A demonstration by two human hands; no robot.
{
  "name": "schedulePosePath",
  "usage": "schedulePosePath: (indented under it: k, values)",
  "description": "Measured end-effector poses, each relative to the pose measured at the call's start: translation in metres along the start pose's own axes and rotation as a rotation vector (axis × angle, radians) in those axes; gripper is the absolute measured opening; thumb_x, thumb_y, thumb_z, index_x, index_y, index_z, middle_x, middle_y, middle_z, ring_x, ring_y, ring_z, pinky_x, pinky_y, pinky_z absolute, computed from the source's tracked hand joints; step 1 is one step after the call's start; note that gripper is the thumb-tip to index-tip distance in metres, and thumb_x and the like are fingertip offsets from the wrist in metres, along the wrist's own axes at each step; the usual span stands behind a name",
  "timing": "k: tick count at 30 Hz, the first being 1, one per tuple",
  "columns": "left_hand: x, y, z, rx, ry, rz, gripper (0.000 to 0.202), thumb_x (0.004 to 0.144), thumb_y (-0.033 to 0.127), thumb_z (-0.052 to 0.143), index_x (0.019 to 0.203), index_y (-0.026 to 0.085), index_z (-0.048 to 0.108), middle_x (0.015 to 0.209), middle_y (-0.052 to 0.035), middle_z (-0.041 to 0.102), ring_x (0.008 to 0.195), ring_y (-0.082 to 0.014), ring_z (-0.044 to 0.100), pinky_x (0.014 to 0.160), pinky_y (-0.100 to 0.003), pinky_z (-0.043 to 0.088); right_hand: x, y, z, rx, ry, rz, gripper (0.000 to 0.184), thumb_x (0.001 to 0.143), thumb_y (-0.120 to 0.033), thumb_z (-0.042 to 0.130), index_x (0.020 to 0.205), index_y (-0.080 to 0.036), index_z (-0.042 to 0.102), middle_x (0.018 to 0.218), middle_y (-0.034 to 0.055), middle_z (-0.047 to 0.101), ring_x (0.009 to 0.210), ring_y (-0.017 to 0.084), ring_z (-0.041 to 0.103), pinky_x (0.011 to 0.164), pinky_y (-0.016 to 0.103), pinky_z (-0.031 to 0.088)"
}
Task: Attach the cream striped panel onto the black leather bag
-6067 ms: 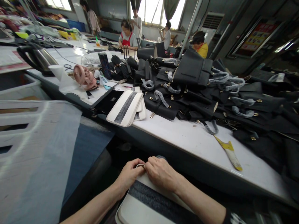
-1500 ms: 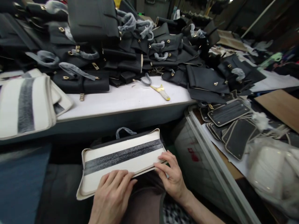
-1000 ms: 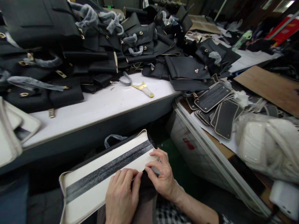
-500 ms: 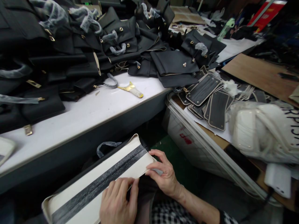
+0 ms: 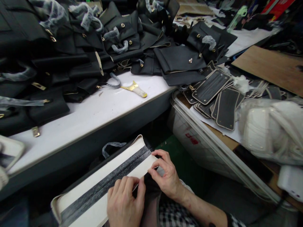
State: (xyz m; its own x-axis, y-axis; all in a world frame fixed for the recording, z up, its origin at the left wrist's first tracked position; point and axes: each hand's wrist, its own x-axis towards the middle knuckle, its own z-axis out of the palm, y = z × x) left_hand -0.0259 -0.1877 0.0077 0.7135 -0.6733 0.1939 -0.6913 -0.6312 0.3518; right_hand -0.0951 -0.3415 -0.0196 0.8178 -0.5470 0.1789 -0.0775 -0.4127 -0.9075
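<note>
Across my lap lies a black handbag with its cream-white panel [image 5: 123, 160] facing up. A dark grey rough stripe [image 5: 106, 175] runs along the middle of that panel. Fingers bent, my left hand [image 5: 125, 198] pinches the panel's near edge between thumb and fingertips. My right hand [image 5: 168, 176] grips the corner at the panel's right end, thumb and fingers closed on the edge. A plastic-wrapped handle [image 5: 112, 146] sticks out on the bag's far side. The bag's underside is hidden.
Black bags [image 5: 78, 63] are piled on the white table [image 5: 90, 118], beside a yellow-handled tool [image 5: 136, 89]. To the right, a plastic crate [image 5: 189, 138] stands below a board with stacked dark panels [image 5: 227, 108], a wrapped white bundle [image 5: 272, 129] and a white device [image 5: 291, 183].
The whole scene has shifted slightly to the right in view as the head turned. Both hands keep nearly the same hold on the handbag's edge.
</note>
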Motion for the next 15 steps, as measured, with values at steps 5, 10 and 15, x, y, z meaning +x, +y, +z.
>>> schedulePosePath:
  k: [5,10,15]
  values:
    - [0.004,0.001,0.000,-0.016,-0.021,-0.027,0.019,0.093,0.029,0.056,0.076,0.022,0.053,0.071,-0.0005,0.059,0.071,-0.0211,0.052,0.068,-0.036,0.032,0.004,0.004,0.004,-0.019,0.040,0.051,0.016,0.079,-0.013,0.063,0.089,-0.021,0.053,0.119,0.0079,0.054,0.115,0.022,0.052,0.097,0.037,0.044]
    - [0.000,0.010,-0.001,-0.101,0.002,-0.176,0.019,0.093,0.023,0.051,0.074,0.022,0.054,0.073,-0.0017,0.059,0.073,-0.0210,0.052,0.069,-0.039,0.031,-0.004,0.018,0.002,-0.081,0.045,-0.006,0.009,0.086,-0.027,0.062,0.090,-0.022,0.056,0.119,0.0077,0.055,0.110,0.022,0.056,0.091,0.034,0.047]
    - [0.002,-0.004,0.052,-0.027,0.077,-0.209,0.024,0.068,0.037,0.071,0.066,0.021,0.054,0.066,-0.0059,0.061,0.070,-0.0257,0.057,0.061,-0.040,0.032,0.009,0.051,0.008,-0.128,0.157,-0.214,0.025,0.079,-0.050,0.067,0.086,-0.026,0.063,0.104,0.0081,0.062,0.088,0.028,0.063,0.074,0.042,0.050]
